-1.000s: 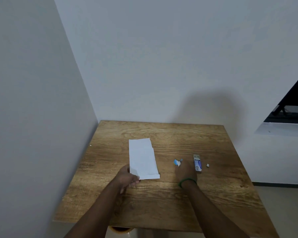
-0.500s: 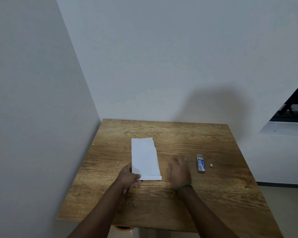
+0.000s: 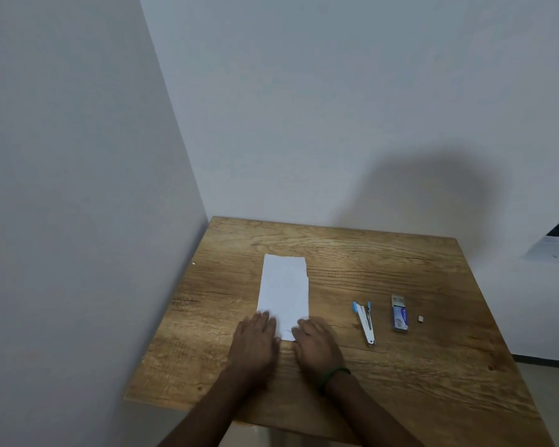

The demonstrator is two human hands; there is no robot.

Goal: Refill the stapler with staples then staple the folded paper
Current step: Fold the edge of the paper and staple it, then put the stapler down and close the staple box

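Press evenly with left hand [image 3: 255, 340] and right hand [image 3: 317, 345], both laid flat, fingers extended, gripping nothing, on near end of folded paper [image 3: 284, 290] to square its edges before reaching right of right hand for opened stapler [image 3: 364, 321] and, beyond, staple box [image 3: 400, 314].

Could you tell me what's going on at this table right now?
A person's left hand and right hand are on the near end of the folded paper. The stapler lies untouched on the table to the paper's right, with the staple box beyond it. No stapling yet.
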